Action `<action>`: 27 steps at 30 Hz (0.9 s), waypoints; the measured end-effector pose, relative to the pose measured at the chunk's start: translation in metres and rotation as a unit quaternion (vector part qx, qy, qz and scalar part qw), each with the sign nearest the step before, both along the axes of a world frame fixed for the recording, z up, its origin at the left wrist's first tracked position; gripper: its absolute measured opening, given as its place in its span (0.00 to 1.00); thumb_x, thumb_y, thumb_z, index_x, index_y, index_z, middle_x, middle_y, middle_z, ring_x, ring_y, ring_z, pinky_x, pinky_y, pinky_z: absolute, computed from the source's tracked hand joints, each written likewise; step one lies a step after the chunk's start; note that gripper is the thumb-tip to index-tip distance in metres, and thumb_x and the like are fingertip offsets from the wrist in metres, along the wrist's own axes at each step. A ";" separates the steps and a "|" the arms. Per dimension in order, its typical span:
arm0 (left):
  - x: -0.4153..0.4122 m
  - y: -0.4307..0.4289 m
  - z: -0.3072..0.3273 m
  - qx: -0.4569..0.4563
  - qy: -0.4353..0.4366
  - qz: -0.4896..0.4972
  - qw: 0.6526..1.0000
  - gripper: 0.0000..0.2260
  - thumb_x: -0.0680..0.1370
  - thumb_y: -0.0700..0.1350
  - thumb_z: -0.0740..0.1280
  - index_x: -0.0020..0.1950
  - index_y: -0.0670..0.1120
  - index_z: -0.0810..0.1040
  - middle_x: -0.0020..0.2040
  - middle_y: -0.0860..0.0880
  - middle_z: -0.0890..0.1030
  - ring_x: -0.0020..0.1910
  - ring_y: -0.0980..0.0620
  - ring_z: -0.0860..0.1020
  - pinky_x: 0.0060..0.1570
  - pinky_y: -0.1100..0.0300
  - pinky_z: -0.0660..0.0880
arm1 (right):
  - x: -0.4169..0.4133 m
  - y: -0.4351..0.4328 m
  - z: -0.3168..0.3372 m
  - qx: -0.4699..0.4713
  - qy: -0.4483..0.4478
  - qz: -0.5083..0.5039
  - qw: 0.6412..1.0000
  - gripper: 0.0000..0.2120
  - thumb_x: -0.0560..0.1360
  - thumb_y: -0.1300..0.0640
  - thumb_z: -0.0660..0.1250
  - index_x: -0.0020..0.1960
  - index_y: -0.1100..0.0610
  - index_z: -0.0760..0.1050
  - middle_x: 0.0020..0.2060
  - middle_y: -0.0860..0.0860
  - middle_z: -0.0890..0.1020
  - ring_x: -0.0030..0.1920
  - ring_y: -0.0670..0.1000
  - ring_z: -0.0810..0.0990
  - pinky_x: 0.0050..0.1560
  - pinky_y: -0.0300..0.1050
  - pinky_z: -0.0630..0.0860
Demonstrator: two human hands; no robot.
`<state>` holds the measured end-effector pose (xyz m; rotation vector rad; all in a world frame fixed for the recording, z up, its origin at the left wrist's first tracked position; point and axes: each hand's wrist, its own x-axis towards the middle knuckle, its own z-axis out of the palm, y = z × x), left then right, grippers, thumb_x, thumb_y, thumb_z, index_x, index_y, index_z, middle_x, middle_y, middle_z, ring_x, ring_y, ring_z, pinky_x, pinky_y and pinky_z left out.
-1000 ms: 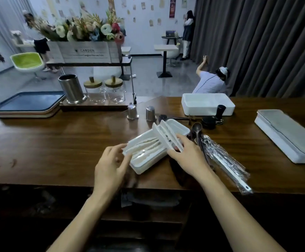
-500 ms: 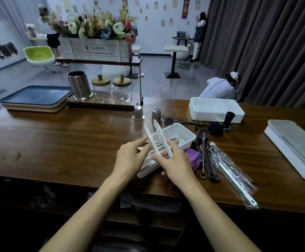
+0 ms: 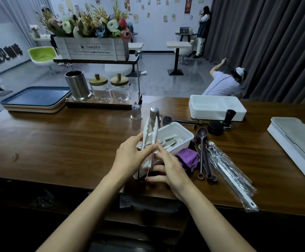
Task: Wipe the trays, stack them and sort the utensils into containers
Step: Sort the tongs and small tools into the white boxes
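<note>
White plastic tongs (image 3: pixel 150 130) stand nearly upright above the near end of a white container (image 3: pixel 182 132) that holds several white utensils. My left hand (image 3: pixel 129 158) pinches the tongs at mid-length from the left. My right hand (image 3: pixel 169 170) holds their lower end from the right, with its fingers curled in front of the container. A purple cloth (image 3: pixel 188 159) lies just right of my right hand. Brown measuring spoons (image 3: pixel 202 142) and a long utensil wrapped in clear plastic (image 3: pixel 230 176) lie further right. Stacked trays (image 3: pixel 36 99) sit at the far left.
A steel cup (image 3: pixel 78 86) and two lidded glass jars (image 3: pixel 109 88) stand on a wooden board behind. A second white bin (image 3: pixel 216 107), black coffee tools (image 3: pixel 228 118) and a white box with a grey lid (image 3: pixel 297 142) occupy the right. A person crouches beyond the counter.
The tongs have come up from lying over the container to nearly upright. My left hand left the container's side and took hold of them, alongside my right hand.
</note>
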<state>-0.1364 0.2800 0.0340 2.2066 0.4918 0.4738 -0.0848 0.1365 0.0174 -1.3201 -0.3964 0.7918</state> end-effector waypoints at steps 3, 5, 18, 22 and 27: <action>0.002 0.000 0.001 0.004 0.015 -0.015 1.000 0.25 0.70 0.68 0.70 0.66 0.70 0.71 0.50 0.56 0.82 0.45 0.55 0.80 0.54 0.46 0.78 | 0.001 -0.003 0.000 0.008 0.020 -0.008 1.000 0.17 0.82 0.41 0.58 0.64 0.44 0.78 0.55 0.55 0.83 0.51 0.56 0.86 0.49 0.60 0.83; 0.004 0.001 0.003 0.016 0.027 -0.029 0.999 0.24 0.70 0.64 0.72 0.65 0.69 0.71 0.50 0.55 0.82 0.44 0.56 0.80 0.54 0.46 0.78 | 0.003 -0.005 -0.002 0.013 0.023 -0.007 1.000 0.15 0.82 0.42 0.58 0.63 0.42 0.78 0.56 0.55 0.82 0.51 0.55 0.86 0.50 0.62 0.83; 0.025 0.020 0.008 0.095 0.070 -0.016 0.993 0.21 0.75 0.49 0.74 0.68 0.57 0.78 0.61 0.56 0.83 0.60 0.53 0.80 0.60 0.52 0.75 | 0.037 -0.028 -0.012 -0.090 -0.164 -0.021 0.982 0.23 0.81 0.45 0.63 0.74 0.33 0.63 0.59 0.49 0.76 0.56 0.52 0.80 0.49 0.52 0.84; 0.035 0.018 0.002 0.124 0.087 -0.021 0.988 0.22 0.76 0.48 0.73 0.71 0.55 0.77 0.64 0.54 0.82 0.64 0.51 0.79 0.60 0.53 0.75 | 0.053 -0.041 -0.014 -0.105 -0.210 -0.032 0.972 0.29 0.77 0.40 0.67 0.76 0.34 0.62 0.56 0.47 0.75 0.51 0.48 0.79 0.48 0.51 0.84; 0.048 0.012 -0.005 0.160 0.112 -0.021 0.981 0.23 0.78 0.51 0.71 0.73 0.57 0.75 0.59 0.53 0.78 0.57 0.49 0.77 0.48 0.55 0.68 | 0.076 -0.056 -0.018 -0.151 -0.291 -0.046 0.944 0.30 0.75 0.36 0.67 0.75 0.34 0.63 0.56 0.36 0.73 0.50 0.42 0.77 0.57 0.51 0.80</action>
